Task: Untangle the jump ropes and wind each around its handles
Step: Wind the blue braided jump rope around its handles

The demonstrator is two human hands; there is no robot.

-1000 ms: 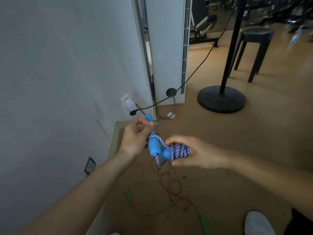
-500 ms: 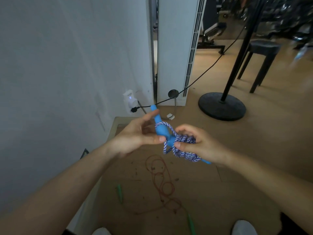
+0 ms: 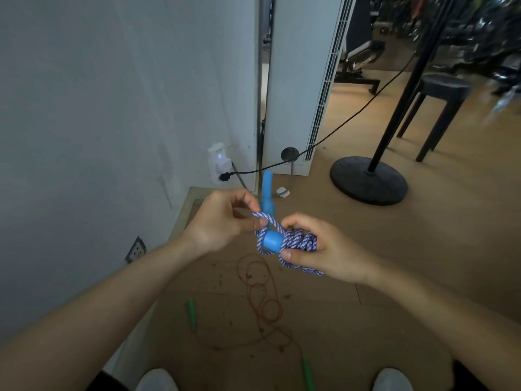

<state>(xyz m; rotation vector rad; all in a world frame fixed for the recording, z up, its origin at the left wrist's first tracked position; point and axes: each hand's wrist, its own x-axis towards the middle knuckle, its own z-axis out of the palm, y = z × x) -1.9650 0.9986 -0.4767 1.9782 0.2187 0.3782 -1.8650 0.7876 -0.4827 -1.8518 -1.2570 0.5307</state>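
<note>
The blue-and-white braided jump rope (image 3: 298,241) is held in the air between both hands, most of it wound into a bundle round its two blue handles. The bundle is gripped by the right hand (image 3: 324,249), whose fingers (image 3: 298,221) are curled over the top with the thumb pressed in underneath, just beside the end-on handle butt (image 3: 272,241). A last loose loop (image 3: 267,220) is pinched narrowly between thumb and forefinger of the left hand (image 3: 222,221), close to the right fingertips, and is laid across the neck of the upright handle (image 3: 267,190), which stands out above both hands. The finishing turn seems not yet secured. Should the pinch be eased before the loop is seated, it would probably slide off the smooth handle, and the outer turns could be loosened. Were the right-hand grip relaxed, the springy coils might unwind together. A thin red rope (image 3: 263,303) with green handles (image 3: 192,313) is left in loops on the floor, well below the fingers. A dropped strand could be caught in it and tangled afresh.
</note>
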